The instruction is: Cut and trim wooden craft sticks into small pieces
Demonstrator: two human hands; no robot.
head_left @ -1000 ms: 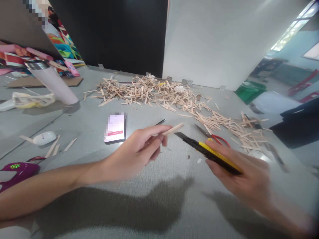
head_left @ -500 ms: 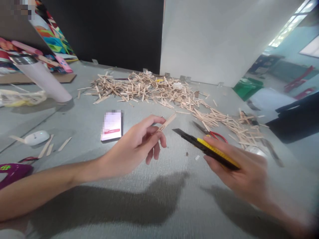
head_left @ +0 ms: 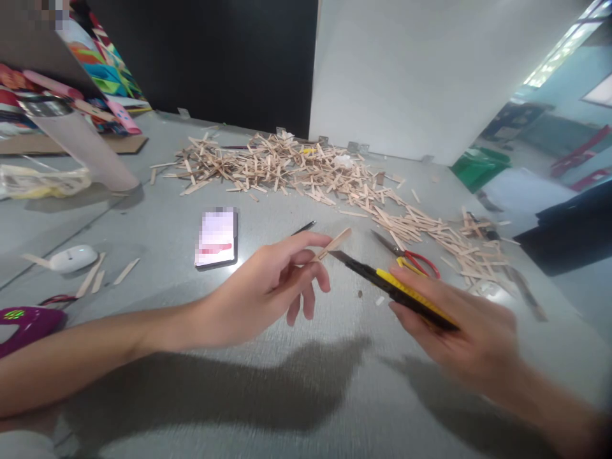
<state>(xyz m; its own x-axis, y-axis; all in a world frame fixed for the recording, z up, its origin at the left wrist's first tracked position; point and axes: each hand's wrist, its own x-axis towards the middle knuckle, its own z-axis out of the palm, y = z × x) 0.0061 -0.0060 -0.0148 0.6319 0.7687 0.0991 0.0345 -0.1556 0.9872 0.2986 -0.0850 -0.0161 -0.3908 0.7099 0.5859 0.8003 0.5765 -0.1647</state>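
Between the thumb and fingers of my left hand [head_left: 268, 287] is a small flat wooden stick [head_left: 340, 240], its free end pointing up and right. My right hand [head_left: 463, 325] is wrapped round a yellow and black utility knife [head_left: 411, 299], with the blade out and pointing left. The blade tip is at the stick, close to my left fingertips; whether it touches is hard to tell. Behind the knife lie red-handled scissors [head_left: 421, 261]. A long heap of wooden sticks [head_left: 268, 166] spreads across the back of the grey table [head_left: 268, 395].
A phone [head_left: 216, 237] lies left of centre, with a dark pen [head_left: 304, 227] behind my left hand. Farther left are a white mouse [head_left: 73, 259], a purple object [head_left: 33, 328], loose sticks and a tilted-looking bottle [head_left: 81, 143]. A green bin [head_left: 480, 167] stands beyond the table's right side.
My left hand has shifted slightly right with the stick, which now meets or nearly meets the blade tip. The pen behind my left hand shows more. The view has shifted a little.
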